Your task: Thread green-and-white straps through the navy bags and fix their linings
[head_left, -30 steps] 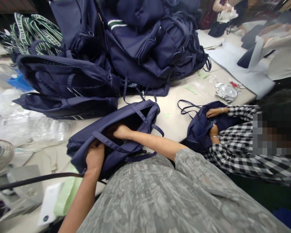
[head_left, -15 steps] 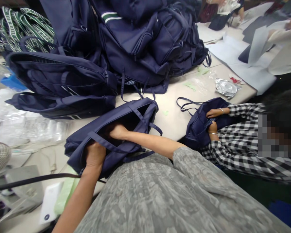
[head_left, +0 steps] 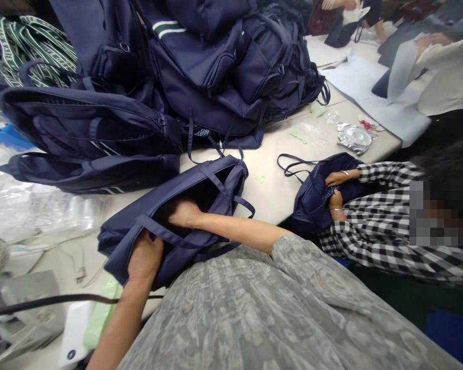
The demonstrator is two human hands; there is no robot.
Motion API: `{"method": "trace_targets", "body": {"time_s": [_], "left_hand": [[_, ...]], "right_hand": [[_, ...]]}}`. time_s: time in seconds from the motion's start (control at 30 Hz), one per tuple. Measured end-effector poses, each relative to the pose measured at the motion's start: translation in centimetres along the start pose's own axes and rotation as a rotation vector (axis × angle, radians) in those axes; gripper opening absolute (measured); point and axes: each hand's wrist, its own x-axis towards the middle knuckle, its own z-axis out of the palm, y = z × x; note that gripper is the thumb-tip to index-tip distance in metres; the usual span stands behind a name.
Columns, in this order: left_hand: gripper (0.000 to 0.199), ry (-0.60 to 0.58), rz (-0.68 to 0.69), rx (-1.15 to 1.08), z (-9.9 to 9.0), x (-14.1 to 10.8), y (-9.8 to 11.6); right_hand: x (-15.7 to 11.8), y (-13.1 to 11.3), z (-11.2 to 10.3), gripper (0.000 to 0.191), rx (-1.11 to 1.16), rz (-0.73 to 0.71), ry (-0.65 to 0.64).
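Note:
A navy bag (head_left: 127, 218) lies at the table's front edge against my body, its long top opening spread and its straps loose over it. Both my hands reach into that opening. My left hand (head_left: 146, 254) is at the near left end, under a strap, with its fingers mostly hidden inside. Farther in, toward the middle, my right hand (head_left: 183, 211) has its fingers lost in the dark interior. Whatever either hand touches inside cannot be seen.
Navy bags (head_left: 216, 67) are heaped behind, with striped straps (head_left: 31, 49) at back left. Clear plastic (head_left: 54, 210) and a white device (head_left: 75, 331) are at left. A person in a checked shirt (head_left: 381, 205) handles another navy bag (head_left: 312, 198). A foil-wrapped roll (head_left: 355, 137) lies beyond.
The whole view has shifted slightly. My left hand has drawn back a little toward the bag's near edge, showing more of its back. My right hand remains inside.

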Motion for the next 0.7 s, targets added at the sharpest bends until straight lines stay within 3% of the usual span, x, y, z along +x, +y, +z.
{"method": "trace_targets", "body": {"time_s": [0.1,0.17,0.33,0.43,0.5,0.6,0.7], "left_hand": [[0.046,-0.090,-0.113,-0.126,-1.5,-1.6,-0.4],[0.041,-0.130,-0.097,-0.273,-2.3,-2.5,-0.4],[0.037,-0.021,0.104,-0.387,-2.6,-4.5,-0.3],[0.034,0.090,0.230,-0.358,-1.9,-5.1,-0.4],[0.035,0.144,0.273,-0.333,-1.6,-4.8,-0.7],[0.038,0.193,0.208,-0.289,-1.7,-3.4,-1.0],[0.041,0.165,0.098,-0.311,-2.3,-1.4,-1.0]], "right_hand": [[0.2,0.7,-0.1,0.023,-0.015,-0.042,-0.031],[-0.5,0.8,-0.5,0.024,0.013,-0.067,-0.059],[-5.8,-0.5,-2.8,0.012,0.182,-0.068,0.059],[-9.4,-1.9,-4.1,0.023,0.225,-0.136,0.184],[-11.2,-2.7,-4.8,0.026,0.236,-0.237,0.198],[-12.6,-3.3,-4.9,0.024,0.142,-0.383,0.136],[-12.6,-2.8,-4.7,0.045,-0.068,-0.344,0.136]]}}
